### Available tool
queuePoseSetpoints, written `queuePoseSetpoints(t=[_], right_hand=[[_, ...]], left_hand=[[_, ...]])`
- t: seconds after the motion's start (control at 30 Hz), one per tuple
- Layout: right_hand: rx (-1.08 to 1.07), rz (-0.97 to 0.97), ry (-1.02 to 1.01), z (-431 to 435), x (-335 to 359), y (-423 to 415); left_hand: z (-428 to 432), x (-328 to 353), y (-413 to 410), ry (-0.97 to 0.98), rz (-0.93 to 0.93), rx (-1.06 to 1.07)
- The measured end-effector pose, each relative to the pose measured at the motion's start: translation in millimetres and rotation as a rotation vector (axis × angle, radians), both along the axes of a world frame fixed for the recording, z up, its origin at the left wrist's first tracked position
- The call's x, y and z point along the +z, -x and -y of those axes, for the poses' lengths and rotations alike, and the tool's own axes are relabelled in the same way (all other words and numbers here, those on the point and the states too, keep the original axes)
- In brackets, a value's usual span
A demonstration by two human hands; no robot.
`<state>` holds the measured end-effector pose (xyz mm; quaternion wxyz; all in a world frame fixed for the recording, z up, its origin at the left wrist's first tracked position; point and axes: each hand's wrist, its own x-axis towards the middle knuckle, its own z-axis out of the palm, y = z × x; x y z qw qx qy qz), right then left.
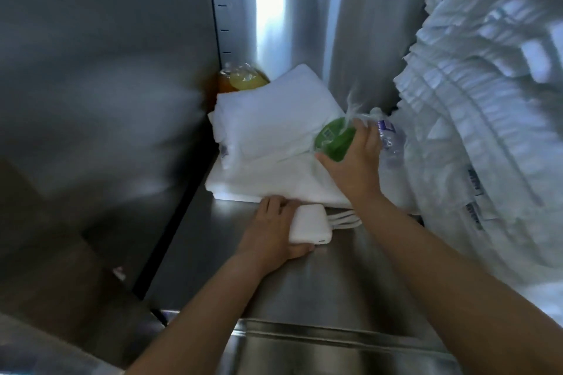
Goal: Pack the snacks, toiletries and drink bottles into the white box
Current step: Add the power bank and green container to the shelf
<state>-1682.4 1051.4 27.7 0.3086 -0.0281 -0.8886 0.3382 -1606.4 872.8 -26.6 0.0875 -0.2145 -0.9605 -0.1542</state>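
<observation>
Right hand [353, 158] grips green packet [333, 138] at edge of folded white stack [268, 137]; bottle [391, 143] just beside. Left hand [271, 231] holds white block [309, 227] on surface [335, 277]. Lift packet clear; wrap looks slippery, so grip firmly. White box not in view.

walls: brushed steel panels [106, 39] | counter: steel [304, 283] | light: bright vertical strip [269, 3]

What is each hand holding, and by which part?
Left-hand grip: white power bank, around its left side. Right-hand grip: green packet, across its near right end.
</observation>
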Motion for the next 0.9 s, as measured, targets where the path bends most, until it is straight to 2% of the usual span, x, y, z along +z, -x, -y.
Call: queuePoseSetpoints(t=[0.27, 0.4, 0.6, 0.8, 0.9], right_hand=[[-0.038, 0.127, -0.157, -0.2, 11.9, 49.2], [-0.046, 0.217, -0.351, -3.5, 13.0, 41.5], [-0.093, 0.233, -0.529, 13.7, 13.7, 1.5], [0.013, 0.238, -0.379, 19.5, 7.7, -70.6], [0.108, 0.249, -0.373, 12.9, 2.4, -104.6]], left_hand=[[2.0, 1.7, 1.8, 0.013, 0.016, -0.017], [1.7, -0.1, 4.5, 0.005, 0.08, -0.015], [1.6, -2.1, 1.3, -0.023, 0.101, -0.02], [8.2, -6.5, -35.4, 0.047, 0.058, 0.069], [16.1, -8.1, -70.2, 0.082, 0.013, 0.105]])
